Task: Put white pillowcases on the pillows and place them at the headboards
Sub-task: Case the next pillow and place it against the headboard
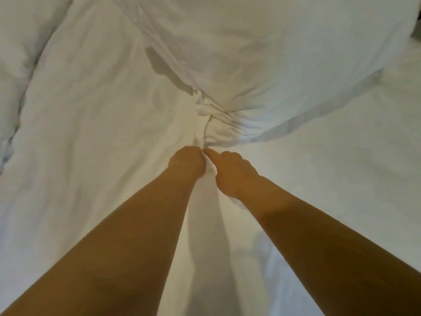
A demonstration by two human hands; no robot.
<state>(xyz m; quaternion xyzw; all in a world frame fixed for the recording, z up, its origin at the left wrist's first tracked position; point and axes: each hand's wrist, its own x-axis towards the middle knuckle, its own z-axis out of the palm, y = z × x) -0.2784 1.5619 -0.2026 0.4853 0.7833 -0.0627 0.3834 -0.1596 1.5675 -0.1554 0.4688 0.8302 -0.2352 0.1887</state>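
Observation:
A big white pillow (262, 53) lies across the upper right of the bed, partly wrapped in a white pillowcase (218, 131) whose fabric bunches into folds at its near corner. Both my hands meet at that bunched edge in the middle of the view. My left hand (188, 161) has its fingers curled into the cloth and grips it. Close beside it, my right hand (230, 173) pinches the same edge with thumb and fingers. My fingertips are hidden in the folds.
A white bed sheet (341, 179) spreads under everything. A rumpled white duvet (18, 76) is heaped along the left side. A dark strip (418, 28) shows at the far right edge beyond the bed.

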